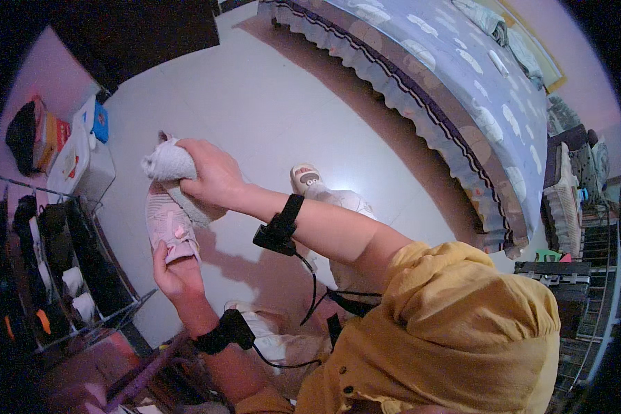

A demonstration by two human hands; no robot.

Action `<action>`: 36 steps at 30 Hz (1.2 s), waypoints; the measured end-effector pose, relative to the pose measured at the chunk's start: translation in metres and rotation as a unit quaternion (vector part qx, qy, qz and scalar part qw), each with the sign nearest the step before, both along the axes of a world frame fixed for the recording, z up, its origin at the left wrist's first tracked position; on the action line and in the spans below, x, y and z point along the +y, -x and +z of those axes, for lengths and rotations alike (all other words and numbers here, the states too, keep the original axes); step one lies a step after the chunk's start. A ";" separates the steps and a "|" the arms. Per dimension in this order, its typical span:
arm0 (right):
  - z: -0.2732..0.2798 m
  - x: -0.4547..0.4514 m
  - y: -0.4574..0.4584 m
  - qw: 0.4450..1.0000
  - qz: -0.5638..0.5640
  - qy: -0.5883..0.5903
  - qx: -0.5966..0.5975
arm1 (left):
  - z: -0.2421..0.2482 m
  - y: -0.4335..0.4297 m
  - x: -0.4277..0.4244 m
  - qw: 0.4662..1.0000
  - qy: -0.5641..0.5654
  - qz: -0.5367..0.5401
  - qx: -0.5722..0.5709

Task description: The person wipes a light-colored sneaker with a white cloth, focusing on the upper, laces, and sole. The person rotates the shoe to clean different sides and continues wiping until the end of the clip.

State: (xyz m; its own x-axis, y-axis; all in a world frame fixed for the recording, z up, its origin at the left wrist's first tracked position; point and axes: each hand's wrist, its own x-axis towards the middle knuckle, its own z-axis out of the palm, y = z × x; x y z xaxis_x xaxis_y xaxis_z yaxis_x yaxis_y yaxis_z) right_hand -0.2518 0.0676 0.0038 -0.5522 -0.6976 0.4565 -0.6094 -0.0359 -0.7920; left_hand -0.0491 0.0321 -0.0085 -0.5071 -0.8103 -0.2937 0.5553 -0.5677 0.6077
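A light pinkish knit shoe with laces [168,215] is held up over the floor, its heel end towards me. My left hand [172,274] grips it at the heel, with fingers partly hidden inside or behind the opening. My right hand [209,173] holds a whitish terry cloth [171,161] bunched over the toe end of the shoe. Part of the cloth hangs down along the shoe's right side. Black straps with small boxes and cables are worn on both forearms.
A wire shoe rack [77,269] stands at the left, near a white plastic bin [95,168]. A bed with a patterned sheet [466,67] and ruffled skirt fills the upper right. My slippered foot [308,176] rests on the pale floor [212,98]. A dark case [553,274] is at the right.
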 end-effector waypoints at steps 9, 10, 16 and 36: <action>0.005 0.004 -0.012 0.994 0.069 -0.005 -0.082 | -0.004 -0.005 0.003 0.997 0.018 0.010 0.076; 0.004 0.000 -0.012 0.995 0.057 0.029 -0.073 | -0.007 -0.005 0.004 0.997 0.042 0.005 0.058; 0.002 0.000 -0.009 0.987 0.064 -0.015 -0.145 | -0.030 -0.008 0.006 0.982 0.184 -0.041 0.026; 0.021 0.029 -0.008 0.960 0.191 -0.099 -0.177 | -0.005 0.011 0.013 0.959 0.223 -0.045 -0.168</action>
State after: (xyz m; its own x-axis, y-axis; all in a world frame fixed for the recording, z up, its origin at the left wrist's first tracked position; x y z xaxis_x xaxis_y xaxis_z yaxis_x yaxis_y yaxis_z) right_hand -0.2442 0.0969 0.0244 -0.3358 -0.9337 0.1242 -0.2724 -0.0299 -0.9617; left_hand -0.0604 0.0455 -0.0132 -0.5175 -0.8512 -0.0877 0.2462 -0.2463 0.9374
